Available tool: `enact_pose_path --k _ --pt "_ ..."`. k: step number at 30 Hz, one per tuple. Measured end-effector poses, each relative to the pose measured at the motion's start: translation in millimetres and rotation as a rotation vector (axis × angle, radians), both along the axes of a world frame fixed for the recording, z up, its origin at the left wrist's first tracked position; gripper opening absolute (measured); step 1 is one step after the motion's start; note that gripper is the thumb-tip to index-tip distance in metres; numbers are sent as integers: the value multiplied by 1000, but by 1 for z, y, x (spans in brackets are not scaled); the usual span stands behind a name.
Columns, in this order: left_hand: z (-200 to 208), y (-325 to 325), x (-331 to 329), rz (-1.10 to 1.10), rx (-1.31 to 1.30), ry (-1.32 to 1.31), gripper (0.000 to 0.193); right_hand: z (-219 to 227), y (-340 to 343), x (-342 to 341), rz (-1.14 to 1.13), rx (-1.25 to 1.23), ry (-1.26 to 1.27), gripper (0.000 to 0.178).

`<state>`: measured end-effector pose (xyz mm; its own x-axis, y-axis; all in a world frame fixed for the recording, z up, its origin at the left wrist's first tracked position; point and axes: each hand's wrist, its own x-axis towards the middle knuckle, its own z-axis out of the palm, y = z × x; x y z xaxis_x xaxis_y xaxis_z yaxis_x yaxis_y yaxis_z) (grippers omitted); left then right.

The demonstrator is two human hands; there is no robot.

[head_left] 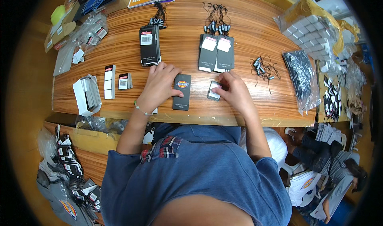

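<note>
My left hand (161,80) lies on the table with its fingers apart. Its thumb rests on a dark grey hang tag (182,103) with a coloured oval logo, and its fingertips reach the lower end of a stack of hang tags (148,50). My right hand (235,88) pinches the edge of a small stack of dark and white labels (213,93) on the table. Above that hand, two more stacks of hang tags (207,57) with white labels lie side by side, with black strings (215,24) at their tops.
Left on the table are a white box of cards (81,102), a strip of labels (109,84) and a small label stack (124,81). Loose strings (263,69), a plastic bag (297,76) and a wrapped block of small boxes (313,28) lie right. A person (335,166) sits lower right.
</note>
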<state>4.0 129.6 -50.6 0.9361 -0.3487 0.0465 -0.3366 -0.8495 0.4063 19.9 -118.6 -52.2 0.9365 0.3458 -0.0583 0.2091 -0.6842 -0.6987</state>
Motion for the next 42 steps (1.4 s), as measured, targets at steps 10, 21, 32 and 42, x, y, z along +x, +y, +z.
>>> enact_pose_path --k 10,21,32,42 --pt "-12 10 0 -24 -131 -50 46 -28 -2 -16 -75 -14 -350 29" --pt "6 -8 -28 167 -1016 375 31 4 8 -41 -94 664 146 15" --pt "-1 -63 -41 209 -1308 388 29 -9 -63 -12 -475 343 -367 11" --pt "-8 -79 -29 110 -1405 446 19 -41 -178 28 -452 -129 -467 8"
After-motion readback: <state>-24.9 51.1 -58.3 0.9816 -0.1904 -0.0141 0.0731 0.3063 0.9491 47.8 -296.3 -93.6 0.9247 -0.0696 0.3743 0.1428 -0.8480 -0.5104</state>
